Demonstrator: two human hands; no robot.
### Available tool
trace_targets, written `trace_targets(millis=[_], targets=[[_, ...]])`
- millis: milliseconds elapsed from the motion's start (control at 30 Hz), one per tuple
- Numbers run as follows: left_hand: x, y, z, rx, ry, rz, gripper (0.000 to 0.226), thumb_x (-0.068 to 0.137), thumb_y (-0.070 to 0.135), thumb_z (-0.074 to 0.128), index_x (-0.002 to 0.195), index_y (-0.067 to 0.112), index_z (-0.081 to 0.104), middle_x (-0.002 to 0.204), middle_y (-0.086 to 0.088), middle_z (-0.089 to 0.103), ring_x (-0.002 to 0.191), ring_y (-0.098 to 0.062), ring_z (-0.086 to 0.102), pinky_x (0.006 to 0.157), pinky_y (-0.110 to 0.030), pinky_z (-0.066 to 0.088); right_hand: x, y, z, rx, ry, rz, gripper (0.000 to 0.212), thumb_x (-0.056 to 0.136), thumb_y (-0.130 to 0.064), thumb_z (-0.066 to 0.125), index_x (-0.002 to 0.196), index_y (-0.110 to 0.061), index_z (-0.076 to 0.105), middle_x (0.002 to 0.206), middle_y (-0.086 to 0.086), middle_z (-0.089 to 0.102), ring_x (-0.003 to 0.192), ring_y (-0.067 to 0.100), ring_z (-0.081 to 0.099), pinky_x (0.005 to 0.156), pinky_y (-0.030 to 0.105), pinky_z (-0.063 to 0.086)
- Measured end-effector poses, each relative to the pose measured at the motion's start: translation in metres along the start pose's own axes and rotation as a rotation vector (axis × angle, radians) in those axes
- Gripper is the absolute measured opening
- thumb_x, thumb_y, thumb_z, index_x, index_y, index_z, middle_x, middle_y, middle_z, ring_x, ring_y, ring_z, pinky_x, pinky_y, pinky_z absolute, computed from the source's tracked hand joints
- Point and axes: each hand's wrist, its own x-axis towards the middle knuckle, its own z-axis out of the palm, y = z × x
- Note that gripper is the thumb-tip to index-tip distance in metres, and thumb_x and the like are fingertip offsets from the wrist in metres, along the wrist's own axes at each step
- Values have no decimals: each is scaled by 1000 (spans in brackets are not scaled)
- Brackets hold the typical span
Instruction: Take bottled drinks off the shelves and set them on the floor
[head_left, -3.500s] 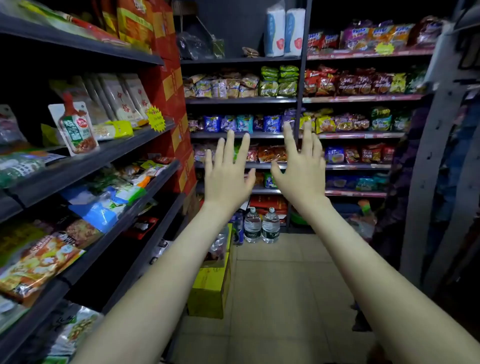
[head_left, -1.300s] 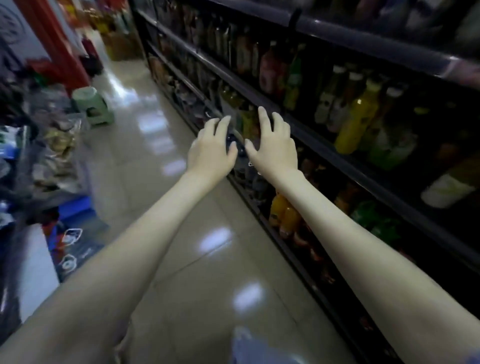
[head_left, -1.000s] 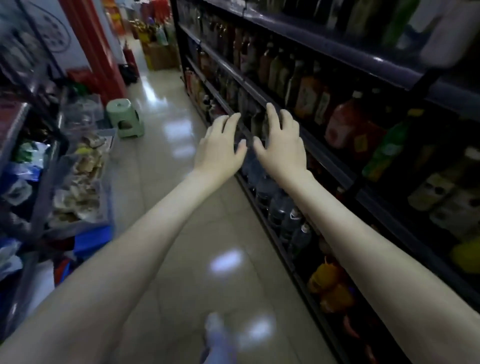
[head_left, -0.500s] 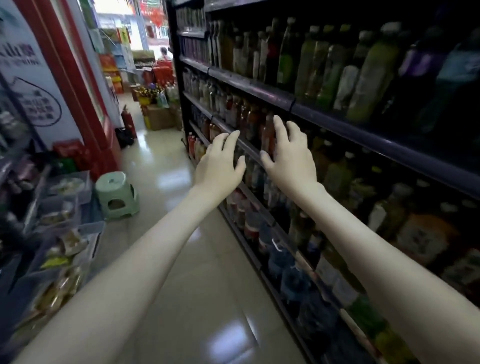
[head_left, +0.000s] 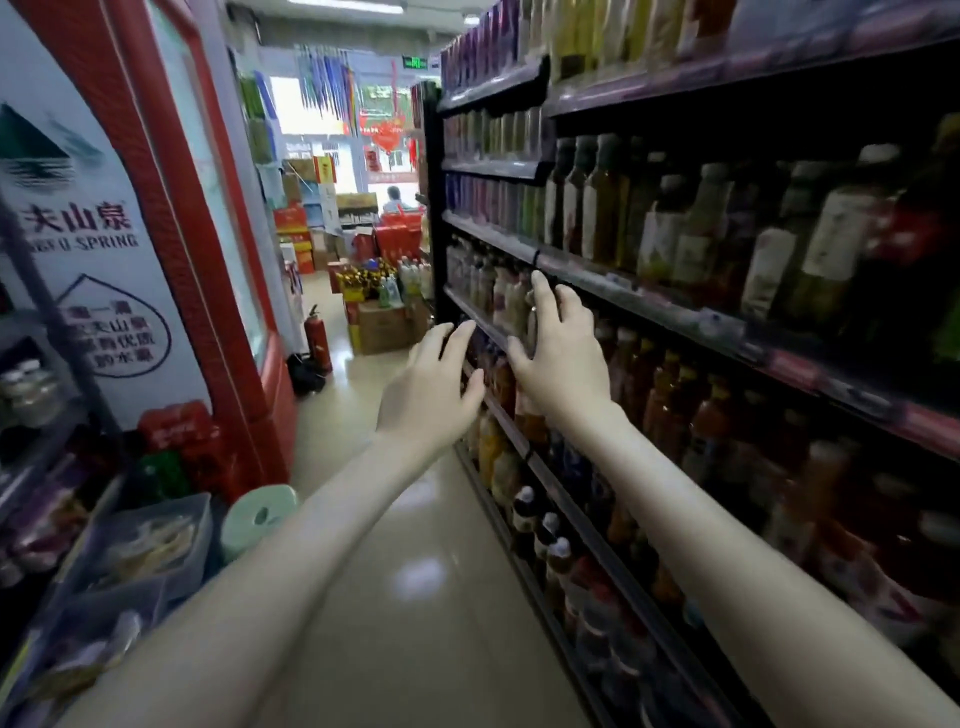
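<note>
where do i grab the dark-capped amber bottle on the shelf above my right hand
Best wrap the right hand round the amber bottle at its labelled body, coming straight in from the aisle: it stands upright at the shelf front, with neighbours close on both sides.

**Operator body: two bare hands, two bare forearms.**

The left hand (head_left: 431, 395) and the right hand (head_left: 561, 364) are shown uncovered from fingertips to wrist. Behind the left hand, the left forearm (head_left: 291, 561) is shown bare along its whole visible length, down to the lower frame edge. Behind the right hand, the right forearm (head_left: 727, 545) is shown likewise. Both forearms are seen slender at the wrist and are rendered broader toward the camera by the wide-angle lens. Nail and knuckle detail is lost to blur.
</note>
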Motion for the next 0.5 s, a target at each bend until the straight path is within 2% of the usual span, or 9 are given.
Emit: trace_targets(millis=[133,233,333,500], targets=[[113,-98,51,-41,10,99,55,97,32,47,147,18,32,148,-4,37,136,-21,35,101,-39,45,108,2,101,-20,81,13,72,93,-31,54,153,-17,16,152,13,27,134,32,31,100,45,43],[197,-150,96,-85,-7,167,55,98,33,46,149,19,30,150,-5,34,137,-22,34,101,-34,41,179,19,158,-42,137,93,72,94,-30,54,153,-17,15,151,14,27,136,31,29,103,44,42],[277,-171,142,-164,-20,250,56,97,34,48,148,18,31,150,-7,34,136,-24,35,102,-36,41,244,44,191,-98,193,171,73,95,-29,54,154,-18,13,152,13,26,138,31,27,106,43,39],[385,-161,214,-302,-21,447,58,96,33,50,148,15,33,150,-14,35,136,-28,36,104,-40,39,322,104,204,-276,385,254,73,94,-26,55,153,-18,14,151,13,30,137,30,27,110,45,36]])
